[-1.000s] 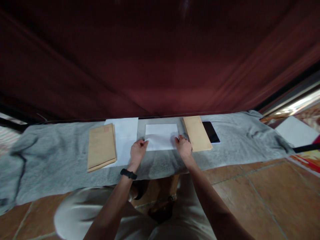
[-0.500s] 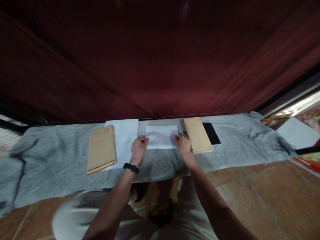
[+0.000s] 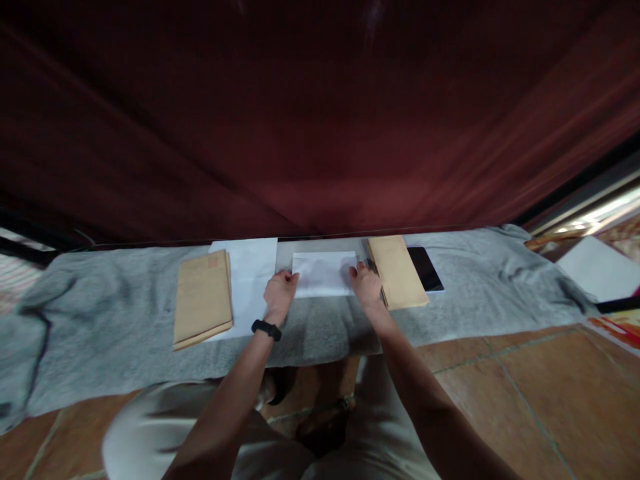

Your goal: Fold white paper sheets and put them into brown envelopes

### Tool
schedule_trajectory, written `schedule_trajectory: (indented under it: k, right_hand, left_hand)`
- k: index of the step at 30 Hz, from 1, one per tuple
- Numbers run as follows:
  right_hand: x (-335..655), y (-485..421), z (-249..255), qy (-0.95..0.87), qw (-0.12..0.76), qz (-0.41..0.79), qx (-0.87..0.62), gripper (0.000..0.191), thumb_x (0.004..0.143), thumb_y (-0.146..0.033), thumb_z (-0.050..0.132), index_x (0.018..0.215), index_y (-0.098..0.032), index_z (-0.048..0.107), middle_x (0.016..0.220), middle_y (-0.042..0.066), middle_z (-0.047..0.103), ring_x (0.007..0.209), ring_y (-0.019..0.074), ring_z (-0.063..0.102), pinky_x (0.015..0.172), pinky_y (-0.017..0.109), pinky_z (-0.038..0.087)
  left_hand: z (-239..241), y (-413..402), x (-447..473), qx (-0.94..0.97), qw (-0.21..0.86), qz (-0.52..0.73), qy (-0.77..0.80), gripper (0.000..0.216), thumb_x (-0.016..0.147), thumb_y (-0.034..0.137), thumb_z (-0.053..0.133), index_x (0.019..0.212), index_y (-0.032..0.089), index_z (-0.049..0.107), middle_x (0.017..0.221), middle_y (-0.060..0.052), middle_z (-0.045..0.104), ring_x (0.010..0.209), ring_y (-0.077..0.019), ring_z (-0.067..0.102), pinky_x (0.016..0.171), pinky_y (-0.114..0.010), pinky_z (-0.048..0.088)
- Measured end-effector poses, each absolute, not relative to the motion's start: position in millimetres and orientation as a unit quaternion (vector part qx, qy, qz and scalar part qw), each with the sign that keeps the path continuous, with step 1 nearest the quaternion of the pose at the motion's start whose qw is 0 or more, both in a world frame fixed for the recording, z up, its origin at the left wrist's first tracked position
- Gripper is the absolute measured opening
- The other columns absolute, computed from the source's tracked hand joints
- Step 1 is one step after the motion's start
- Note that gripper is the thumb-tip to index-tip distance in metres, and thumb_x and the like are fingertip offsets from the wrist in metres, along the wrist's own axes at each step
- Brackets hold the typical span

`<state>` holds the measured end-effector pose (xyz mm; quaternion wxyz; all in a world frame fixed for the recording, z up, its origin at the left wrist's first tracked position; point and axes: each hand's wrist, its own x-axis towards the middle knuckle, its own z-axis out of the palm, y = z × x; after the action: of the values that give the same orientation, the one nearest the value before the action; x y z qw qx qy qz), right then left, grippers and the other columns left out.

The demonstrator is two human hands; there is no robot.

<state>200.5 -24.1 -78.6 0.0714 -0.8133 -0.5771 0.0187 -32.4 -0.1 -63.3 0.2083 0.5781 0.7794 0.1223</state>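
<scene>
A white sheet of paper point(image 3: 324, 275), seemingly folded, lies crosswise on the grey cloth in the middle. My left hand point(image 3: 281, 292), with a black band on its wrist, is closed at the sheet's left edge, thumb against the paper. At the opposite edge my right hand point(image 3: 367, 285) is closed on the paper, its fingers curled. Just beyond my right hand rests a stack of brown envelopes point(image 3: 400, 273). Left of my left hand, larger white sheets point(image 3: 253, 267) lie partly beneath another stack of brown envelopes point(image 3: 203, 293).
A dark phone or tablet point(image 3: 425, 268) lies beside the right envelopes. Grey cloth point(image 3: 490, 280) covers the bench, and a dark red curtain-like surface point(image 3: 320, 133) rises behind it. A white panel point(image 3: 600, 267) stands at far right. Tiled floor point(image 3: 500, 393) shows in front.
Both hands stay at the sheet's two ends, with only a slight shift of the fingers. The view has moved a little; nothing else visibly differs.
</scene>
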Motion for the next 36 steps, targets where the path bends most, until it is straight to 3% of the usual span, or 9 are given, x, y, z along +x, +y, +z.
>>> schedule_trajectory:
  k: [29, 36]
  right_hand:
    - [199.1, -9.4, -83.3, -0.573, 0.094, -0.002, -0.814, 0.036, 0.105, -0.034, 0.041, 0.115, -0.010, 0.066, 0.092, 0.018, 0.076, 0.084, 0.0235, 0.074, 0.073, 0.029, 0.051]
    - [193.2, -31.6, -76.3, -0.592, 0.145, -0.048, -0.791, 0.042, 0.103, -0.029, 0.042, 0.137, -0.007, 0.054, 0.115, 0.022, 0.068, 0.104, 0.0300, 0.065, 0.090, 0.040, 0.050]
  left_hand:
    - [-54.3, 1.7, -15.9, 0.605, 0.114, 0.054, 0.786, 0.039, 0.101, 0.051, 0.043, 0.109, 0.023, 0.069, 0.100, -0.011, 0.077, 0.097, -0.0279, 0.072, 0.077, -0.034, 0.049]
    - [-60.8, 0.6, -15.6, 0.624, 0.082, 0.055, 0.775, 0.039, 0.102, 0.049, 0.041, 0.112, 0.022, 0.067, 0.097, -0.012, 0.077, 0.095, -0.0285, 0.073, 0.077, -0.034, 0.050]
